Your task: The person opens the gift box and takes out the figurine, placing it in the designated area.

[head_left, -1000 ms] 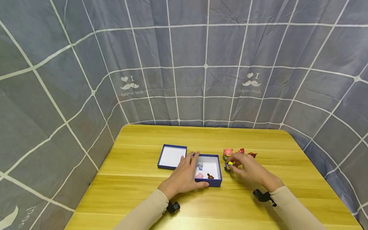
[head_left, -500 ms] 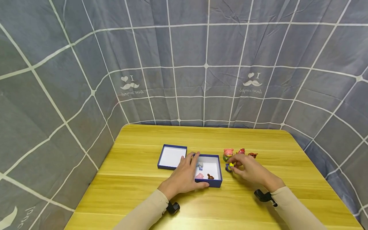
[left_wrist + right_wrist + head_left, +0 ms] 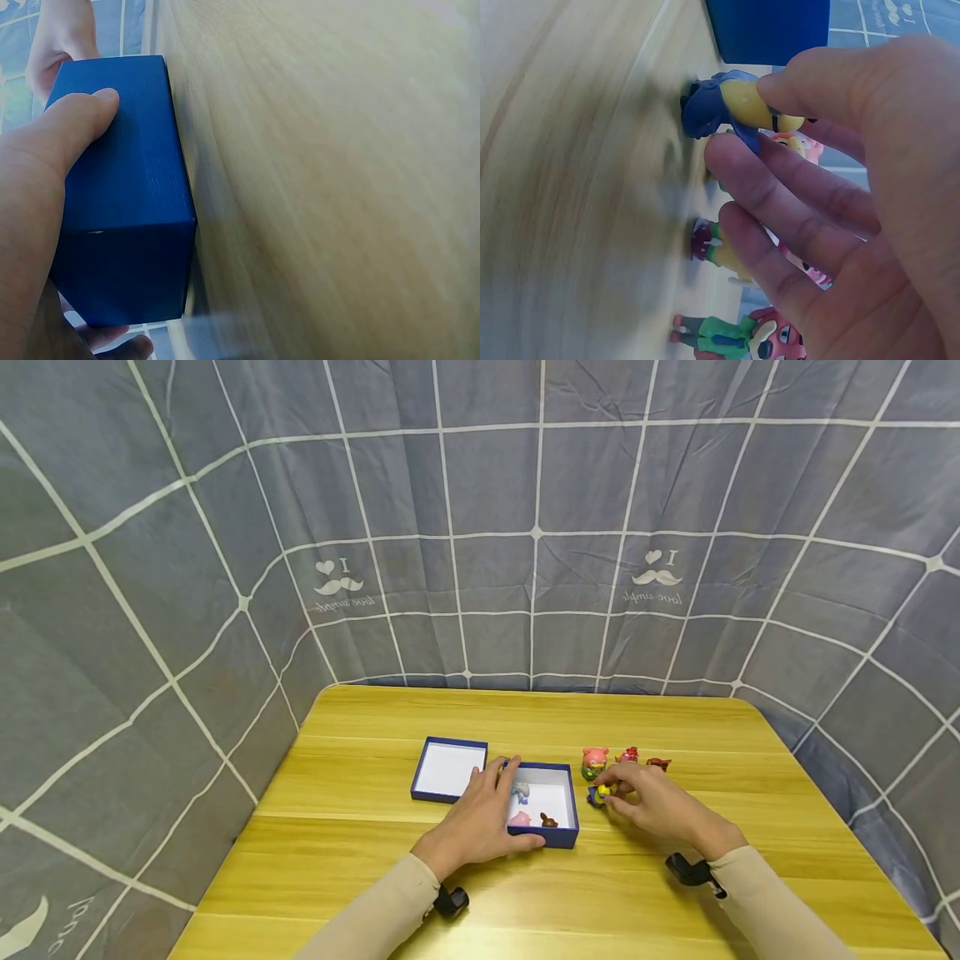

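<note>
A blue box point(image 3: 558, 837) with a white inside stands on the table. My left hand point(image 3: 480, 814) grips it from the left, thumb on the near wall and fingers over at the far side; the left wrist view shows the thumb point(image 3: 90, 116) flat on the blue wall. In the box lie a grey-blue figurine point(image 3: 521, 792), a pink figurine point(image 3: 520, 819) and a brown figurine point(image 3: 549, 820). Just right of the box, my right hand point(image 3: 652, 797) pinches a yellow and blue toy figurine point(image 3: 742, 105) between thumb and fingers, low over the tabletop.
Left of the box lies the box lid point(image 3: 450, 768), white inside facing up. Behind the right hand stand a pink and green figurine point(image 3: 595, 762), a red figurine point(image 3: 628, 754) and a fox figurine in a green shirt point(image 3: 724, 335). A grey checked curtain point(image 3: 495, 568) surrounds the table.
The right hand has shifted very slightly, with the yellow and blue figurine still pinched. The left hand and the box keep their place.
</note>
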The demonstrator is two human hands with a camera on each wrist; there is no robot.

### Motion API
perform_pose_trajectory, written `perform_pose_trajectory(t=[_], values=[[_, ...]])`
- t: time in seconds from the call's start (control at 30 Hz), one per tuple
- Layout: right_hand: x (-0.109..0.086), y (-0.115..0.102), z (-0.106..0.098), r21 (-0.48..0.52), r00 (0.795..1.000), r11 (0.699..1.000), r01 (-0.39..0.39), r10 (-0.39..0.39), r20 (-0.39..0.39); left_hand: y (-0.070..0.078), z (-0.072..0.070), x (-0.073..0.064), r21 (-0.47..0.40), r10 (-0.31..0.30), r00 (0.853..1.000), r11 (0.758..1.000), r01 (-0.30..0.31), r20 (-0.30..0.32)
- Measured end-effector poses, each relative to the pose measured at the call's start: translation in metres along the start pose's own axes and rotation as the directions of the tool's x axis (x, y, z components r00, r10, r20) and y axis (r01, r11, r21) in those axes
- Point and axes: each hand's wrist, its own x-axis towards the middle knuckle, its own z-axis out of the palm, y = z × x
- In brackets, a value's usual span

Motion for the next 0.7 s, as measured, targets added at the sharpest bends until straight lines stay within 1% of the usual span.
perform_pose_trajectory(t=[0.17,0.33,0.53,0.7], values=[[-0.0012,0.0002,-0.0002,0.014,1.0,1.0,0.008,-0.008,0.007,0.0004,-0.0005,0.0009,0.006,-0.001,1.0,1.0,0.0,0.001],[-0.0018,0.0004,0.0002,0.005,1.0,1.0,0.015,-0.015,0.007,0.0001,-0.0006,0.0005,0.01,-0.001,1.0,1.0,0.0,0.006],[-0.0015,0.0002,-0.0015,-0.008,0.999,1.0,-0.017,0.017,0.03,0.0,-0.0015,0.0009,0.0,-0.001,1.0,1.0,0.001,0.015],[-0.0023,0.0005,-0.0019,-0.027,0.999,0.999,-0.023,0.024,0.034,0.0005,-0.0012,0.0012,-0.01,-0.004,1.0,1.0,0.005,0.018]])
